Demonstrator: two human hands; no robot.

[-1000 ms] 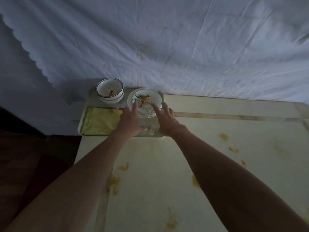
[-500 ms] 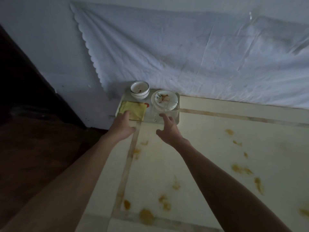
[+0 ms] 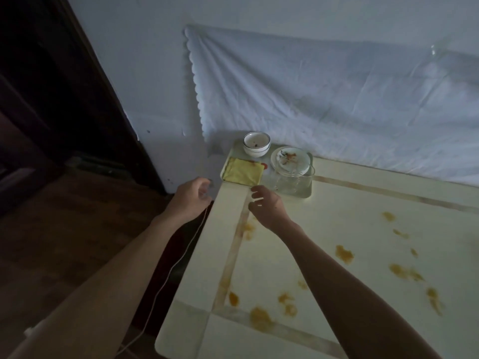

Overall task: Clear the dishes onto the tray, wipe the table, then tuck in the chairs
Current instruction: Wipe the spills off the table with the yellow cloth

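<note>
Two bare hands are raised near the tray [image 3: 308, 194], which sits at the far left corner of the table [image 3: 337, 255]. Left hand [image 3: 190, 198]: positioned off the table's left edge, fingers loosely curled, holding nothing. Right hand [image 3: 268, 206]: positioned over the table surface just near of the tray, fingers loosely curled and apart, holding nothing and not touching the tray.

Tray contents: a white bowl [image 3: 256, 144] with dark rim lines at the far left; a soiled white plate [image 3: 290, 159] at the far right; a clear glass [image 3: 290, 181] on the near right, just in front of the plate; a folded yellow cloth [image 3: 242, 172] on the near left.

Orange-brown stains [image 3: 343, 253] are scattered across the table, from the left seam to the right side. A thin white cable [image 3: 178, 263] hangs along the table's left edge. A white sheet [image 3: 324, 99] with a scalloped edge hangs on the wall behind the tray.
</note>
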